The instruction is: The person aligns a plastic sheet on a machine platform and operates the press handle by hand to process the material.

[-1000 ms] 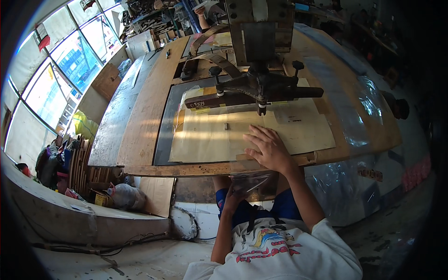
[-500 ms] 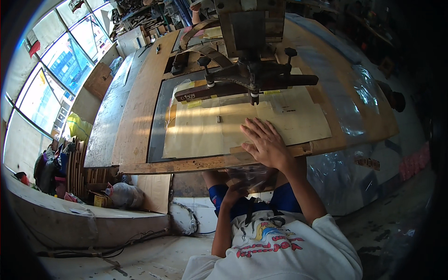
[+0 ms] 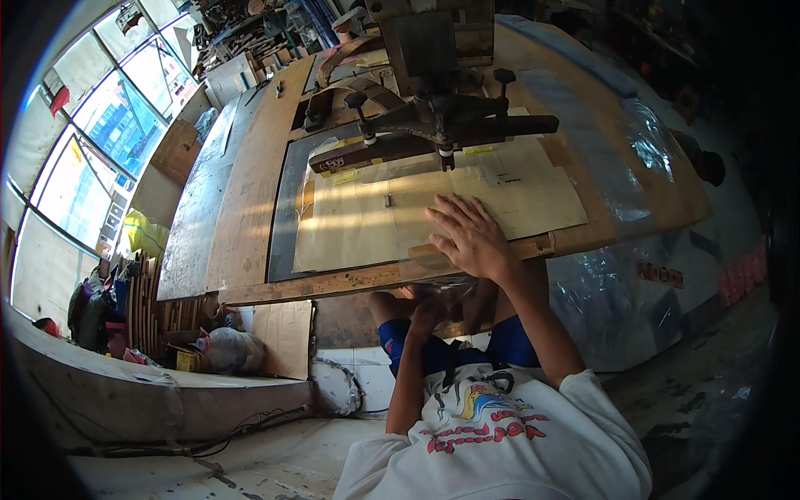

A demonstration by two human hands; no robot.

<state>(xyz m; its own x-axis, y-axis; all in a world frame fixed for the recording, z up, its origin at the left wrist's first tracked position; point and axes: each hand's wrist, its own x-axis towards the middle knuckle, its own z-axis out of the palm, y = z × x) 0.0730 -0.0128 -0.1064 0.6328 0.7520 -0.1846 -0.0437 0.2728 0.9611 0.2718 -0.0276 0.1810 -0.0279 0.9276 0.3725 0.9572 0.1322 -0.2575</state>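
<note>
My right hand [image 3: 472, 236] lies flat, fingers spread, on a pale yellow sheet [image 3: 358, 233] at the near edge of the workbench. Below that edge, over my lap, my left hand [image 3: 427, 315] is curled at a piece of clear plastic film [image 3: 454, 298]; shadow partly hides its fingers. A small dark block [image 3: 387, 201] rests on the sheet, left of my right hand. Above the sheet's far part is a dark metal bar [image 3: 433, 143] carried by a black clamp bracket [image 3: 437, 117] with knobs. Neither hand touches the bar.
The machine's upright head [image 3: 433, 50] stands over the wooden workbench [image 3: 237, 225]. Plastic film [image 3: 604, 283] hangs past its right side. At lower left are stacked boards [image 3: 143, 304], a large plastic bottle [image 3: 232, 350] and cardboard [image 3: 282, 340]. Cables [image 3: 192, 446] run along the floor by the wall.
My left hand has risen slightly toward the bench edge, and the clear film by it has bunched up. My right hand stays flat on the sheet. The whole view has shifted a little.
</note>
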